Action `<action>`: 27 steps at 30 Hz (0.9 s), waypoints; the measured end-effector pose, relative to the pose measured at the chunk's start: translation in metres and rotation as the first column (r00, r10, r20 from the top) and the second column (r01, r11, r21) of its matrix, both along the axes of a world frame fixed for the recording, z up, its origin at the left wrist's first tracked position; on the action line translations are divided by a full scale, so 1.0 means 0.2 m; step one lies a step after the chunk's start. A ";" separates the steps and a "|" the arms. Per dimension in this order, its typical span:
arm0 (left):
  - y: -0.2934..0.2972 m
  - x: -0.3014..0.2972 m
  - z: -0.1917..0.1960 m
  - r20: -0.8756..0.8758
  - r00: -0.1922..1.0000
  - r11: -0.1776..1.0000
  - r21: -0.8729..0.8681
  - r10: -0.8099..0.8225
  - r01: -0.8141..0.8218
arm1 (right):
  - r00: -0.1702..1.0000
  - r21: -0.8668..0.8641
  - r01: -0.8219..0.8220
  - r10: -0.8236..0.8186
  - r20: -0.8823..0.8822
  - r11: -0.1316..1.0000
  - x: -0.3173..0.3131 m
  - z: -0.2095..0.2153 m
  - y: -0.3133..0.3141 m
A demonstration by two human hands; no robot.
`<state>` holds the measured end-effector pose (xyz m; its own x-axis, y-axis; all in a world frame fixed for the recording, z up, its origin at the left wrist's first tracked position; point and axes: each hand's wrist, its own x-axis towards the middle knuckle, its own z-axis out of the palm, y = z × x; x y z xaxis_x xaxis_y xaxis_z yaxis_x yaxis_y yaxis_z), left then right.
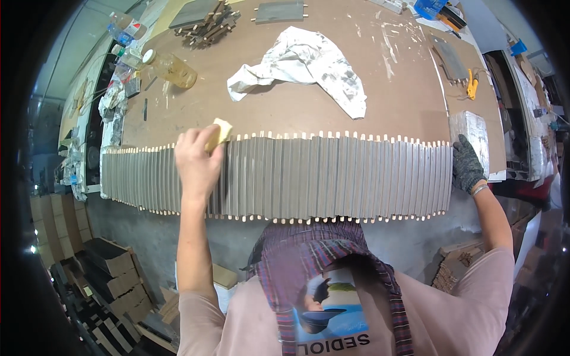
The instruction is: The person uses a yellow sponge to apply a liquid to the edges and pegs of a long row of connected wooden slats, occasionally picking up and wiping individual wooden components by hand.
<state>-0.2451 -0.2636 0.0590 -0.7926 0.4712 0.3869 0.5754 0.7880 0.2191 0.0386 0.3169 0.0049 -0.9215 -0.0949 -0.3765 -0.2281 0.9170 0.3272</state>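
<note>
A long row of narrow grey slats point(297, 175), with pale wooden pegs sticking out at both ends, lies side by side along the near edge of the table. My bare left hand point(199, 155) is over the left part of the row, its fingers closed round a yellow sponge point(219, 134) near the far pegs. At the right end, my right hand point(468, 163) in a dark grey glove rests against the last slat, its fingers stretched out and holding nothing that I can see. Beside that glove is a block wrapped in clear plastic point(472, 129).
A crumpled, stained white cloth point(303, 65) lies mid-table. Far left are a jar of yellowish liquid point(170, 68) and a pile of pegged pieces point(211, 26). Yellow-handled pliers point(472, 84) and a grey panel point(449, 58) sit at the right. Stacked boards point(110, 267) stand below left.
</note>
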 end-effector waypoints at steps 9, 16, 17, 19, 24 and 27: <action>0.07 0.12 -0.06 0.016 0.981 0.979 0.059 -0.194 0.193 | 0.992 -0.142 0.128 -0.130 0.000 0.981 0.02 -0.04 0.02; 0.01 0.14 -0.04 -0.035 0.998 0.965 0.256 -0.053 0.061 | 0.989 -0.158 0.140 -0.145 -0.018 0.977 0.02 -0.02 0.02; 0.10 0.21 -0.03 -0.003 0.986 0.958 0.238 -0.164 0.160 | 0.988 -0.152 0.144 -0.150 -0.028 0.978 0.03 -0.04 0.03; 0.22 0.29 0.03 0.168 0.943 0.958 0.030 -0.287 0.287 | 0.987 -0.137 0.143 -0.152 -0.054 0.980 0.04 -0.09 0.08; -0.31 0.04 -0.07 0.064 0.978 0.973 0.104 0.200 -0.206 | 0.983 -0.167 0.159 -0.173 -0.069 0.973 0.06 -0.06 0.06; -0.39 0.04 -0.02 -0.035 0.945 0.945 0.059 0.324 -0.322 | 0.980 -0.172 0.169 -0.185 -0.081 0.971 0.05 -0.07 0.05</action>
